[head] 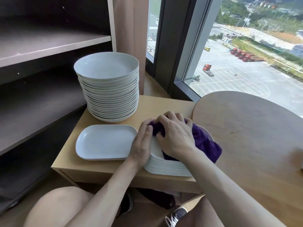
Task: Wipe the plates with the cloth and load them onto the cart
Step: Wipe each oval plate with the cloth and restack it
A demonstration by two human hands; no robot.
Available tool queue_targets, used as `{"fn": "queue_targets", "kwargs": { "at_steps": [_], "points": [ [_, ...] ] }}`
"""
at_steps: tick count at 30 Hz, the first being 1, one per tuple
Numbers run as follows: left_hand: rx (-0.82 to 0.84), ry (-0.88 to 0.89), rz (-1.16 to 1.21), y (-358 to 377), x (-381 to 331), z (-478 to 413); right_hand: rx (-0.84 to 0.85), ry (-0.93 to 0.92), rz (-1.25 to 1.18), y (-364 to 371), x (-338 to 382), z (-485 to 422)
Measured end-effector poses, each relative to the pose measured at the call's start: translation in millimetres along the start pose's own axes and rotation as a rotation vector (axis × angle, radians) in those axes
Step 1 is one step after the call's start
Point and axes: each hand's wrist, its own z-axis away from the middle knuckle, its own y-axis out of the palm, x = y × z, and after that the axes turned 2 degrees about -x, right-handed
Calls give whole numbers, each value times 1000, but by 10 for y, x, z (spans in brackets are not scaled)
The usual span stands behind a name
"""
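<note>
While right hand (175, 136) clutches cloth (206, 145) atop near plate stack (167, 167), left hand (141, 145) grips its 9 o'clock rim; round stack (111, 95) at 12 o'clock waits (early stage, I judge).

- The top plate of the near stack (167, 167) lies mostly under the purple cloth (205, 145) and the right hand (175, 133).
- Fingertips of the left hand (142, 145) vanish into the cloth; their grip is unclear.
- The round table (246, 128) runs off the right edge, where a pale object (301, 165) is only a blur.
</note>
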Motion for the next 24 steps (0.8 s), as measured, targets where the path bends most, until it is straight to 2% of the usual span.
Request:
{"fn": "queue_targets", "kwargs": {
  "at_steps": [6, 12, 16, 24],
  "points": [
    [25, -4, -36, -38, 6, -21, 133, -106, -110, -134, 43, 92],
    [64, -35, -102, -63, -60, -24, 297, -198, -100, -339, -33, 215],
    [112, -76, -145, -94, -86, -62, 341, -153, -79, -426, -147, 317],
    [119, -184, -49, -110, -136, -59, 353, -31, 16, -582, -493, 446]
  ]
}}
